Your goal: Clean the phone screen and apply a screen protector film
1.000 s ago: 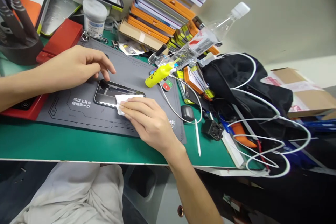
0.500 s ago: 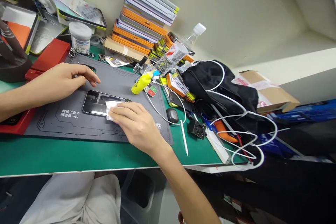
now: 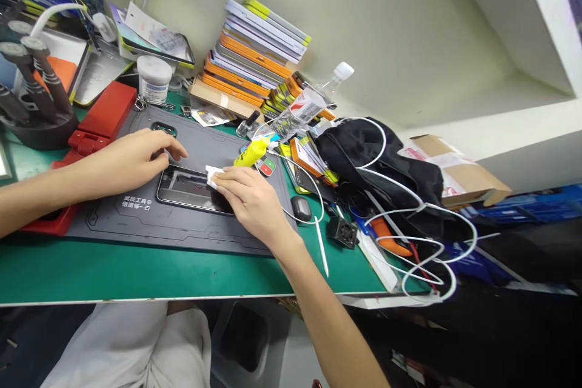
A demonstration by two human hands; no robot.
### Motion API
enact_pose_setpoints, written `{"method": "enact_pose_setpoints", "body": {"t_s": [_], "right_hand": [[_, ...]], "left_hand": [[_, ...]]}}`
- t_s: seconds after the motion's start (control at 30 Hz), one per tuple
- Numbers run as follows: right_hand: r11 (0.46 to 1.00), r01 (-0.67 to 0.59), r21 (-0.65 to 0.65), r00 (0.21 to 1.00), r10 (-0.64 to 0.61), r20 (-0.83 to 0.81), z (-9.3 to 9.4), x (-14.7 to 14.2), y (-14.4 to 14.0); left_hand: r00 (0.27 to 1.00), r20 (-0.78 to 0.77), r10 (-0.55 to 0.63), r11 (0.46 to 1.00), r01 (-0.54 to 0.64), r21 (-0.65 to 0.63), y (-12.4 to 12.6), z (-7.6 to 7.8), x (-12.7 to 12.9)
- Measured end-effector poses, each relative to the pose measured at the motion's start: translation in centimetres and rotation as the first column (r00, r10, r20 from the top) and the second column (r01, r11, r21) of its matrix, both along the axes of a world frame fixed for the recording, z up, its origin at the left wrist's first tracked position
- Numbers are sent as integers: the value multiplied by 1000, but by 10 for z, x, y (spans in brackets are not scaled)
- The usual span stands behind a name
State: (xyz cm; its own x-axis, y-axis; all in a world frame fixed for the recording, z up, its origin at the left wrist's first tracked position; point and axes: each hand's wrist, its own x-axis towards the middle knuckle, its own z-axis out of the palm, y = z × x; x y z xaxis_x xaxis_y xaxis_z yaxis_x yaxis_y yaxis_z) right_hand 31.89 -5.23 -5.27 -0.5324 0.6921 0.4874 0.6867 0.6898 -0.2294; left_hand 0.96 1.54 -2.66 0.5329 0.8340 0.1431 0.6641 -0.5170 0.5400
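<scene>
A smartphone (image 3: 187,195) lies flat on the grey work mat (image 3: 191,233), its dark glossy face up and its right part under my right hand. My right hand (image 3: 252,197) pinches a folded white wipe (image 3: 212,176) against the phone's upper part. Beside the phone's upper left corner, my left hand (image 3: 136,156) hovers with loosely bent fingers and holds nothing. Just behind my right hand is a yellow bottle (image 3: 251,153) with a narrow tip.
A red clamp-like holder (image 3: 107,112) and a screwdriver stand (image 3: 40,127) are at the left. Behind the mat are a white tub (image 3: 153,80), stacked flat boxes (image 3: 259,51) and a plastic bottle (image 3: 309,106). A white cable (image 3: 421,206), stylus (image 3: 321,248) and small fan (image 3: 342,229) lie right.
My right hand with the wipe has shifted up and right across the phone, baring more of its lower left. My left hand keeps its place near the phone. The camera view has tilted slightly.
</scene>
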Motion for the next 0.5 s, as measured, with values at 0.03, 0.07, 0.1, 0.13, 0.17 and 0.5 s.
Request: {"method": "enact_pose_setpoints", "body": {"t_s": [0.03,0.07,0.1,0.13,0.17,0.5], "right_hand": [[1000,13,4,1000,-12,-22,-2,7,-3],[1000,23,12,999,-23,-49,-4,14,-5],[999,35,24,997,-33,-72,-7,22,-9],[998,51,43,995,-47,-86,-9,30,-11],[995,71,71,994,-65,-93,-11,38,-14],[887,388,249,913,-332,-239,-12,50,-12]], "left_hand": [[1000,-16,-15,1000,15,-7,0,0,0],[999,-31,-31,999,31,-16,0,0,0],[998,-40,-48,999,47,-27,1,-1,-1],[997,-45,-62,997,61,-38,2,-1,-1],[996,-44,-72,996,70,-47,2,-2,-2],[895,-122,-428,877,444,182,-10,-3,-6]]}}
